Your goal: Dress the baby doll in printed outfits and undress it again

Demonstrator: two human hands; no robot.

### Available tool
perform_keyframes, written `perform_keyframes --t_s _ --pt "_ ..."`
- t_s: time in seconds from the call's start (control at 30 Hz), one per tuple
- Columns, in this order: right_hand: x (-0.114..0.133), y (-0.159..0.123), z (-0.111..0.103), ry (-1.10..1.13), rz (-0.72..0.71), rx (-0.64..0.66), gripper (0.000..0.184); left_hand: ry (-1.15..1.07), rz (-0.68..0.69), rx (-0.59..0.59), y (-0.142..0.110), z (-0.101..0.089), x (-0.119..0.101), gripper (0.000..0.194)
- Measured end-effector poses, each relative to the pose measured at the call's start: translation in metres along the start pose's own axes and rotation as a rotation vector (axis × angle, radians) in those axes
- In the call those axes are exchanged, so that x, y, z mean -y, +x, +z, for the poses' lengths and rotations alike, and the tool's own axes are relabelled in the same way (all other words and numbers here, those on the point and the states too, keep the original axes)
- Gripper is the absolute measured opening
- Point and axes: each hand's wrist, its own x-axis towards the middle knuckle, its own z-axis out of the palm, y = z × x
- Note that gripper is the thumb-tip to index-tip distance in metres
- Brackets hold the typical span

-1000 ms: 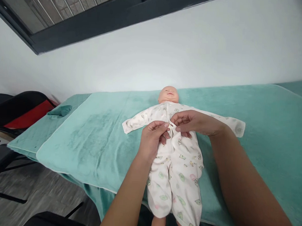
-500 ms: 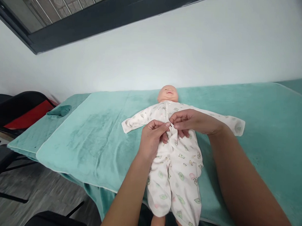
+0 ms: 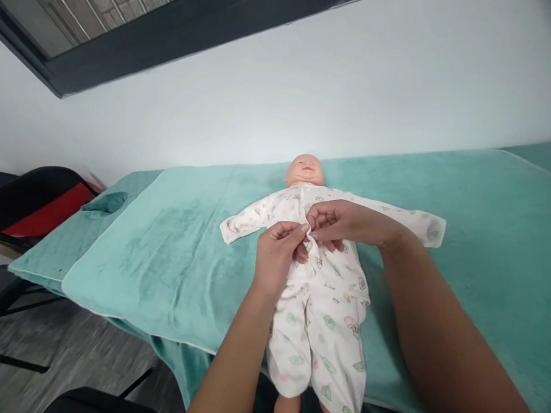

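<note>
A baby doll (image 3: 306,169) lies on its back, head toward the wall. It wears a white long-sleeved top (image 3: 282,201) with small prints and matching trousers (image 3: 334,331); bare feet stick out at the near end. Over the doll's belly, my left hand (image 3: 281,249) pinches the front edge of the top between thumb and forefinger. Close beside it, my right hand (image 3: 336,224) pinches the other edge of the same opening. My fingertips almost meet and cover whatever fastening lies between them. The sleeves stretch out to both sides.
A green plush cover (image 3: 164,244) spreads over the bed, which stands against a white wall (image 3: 308,92). Black chairs (image 3: 48,190), one with a red panel, stand at the left. Another dark chair (image 3: 102,403) is at the near edge. A dark-framed window (image 3: 172,56) is above.
My right fingers have drawn in toward the left ones, bringing the two fabric edges together. The small dark slit visible on the edge earlier is now covered.
</note>
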Motion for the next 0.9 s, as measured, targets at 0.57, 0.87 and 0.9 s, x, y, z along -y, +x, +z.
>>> perform_keyframes --t_s 0.57,0.87,0.9 --pt "0.000 0.000 0.000 0.017 0.013 0.028 0.021 0.060 0.029 -0.079 -0.006 0.003 0.002 0.013" --pt "0.000 -0.001 -0.001 0.063 0.000 0.040 0.021 -0.104 0.057 -0.055 -0.002 -0.005 0.009 0.022" --pt "0.000 -0.001 -0.002 0.065 -0.004 0.045 0.022 -0.119 0.062 -0.052 -0.002 -0.005 0.009 0.022"
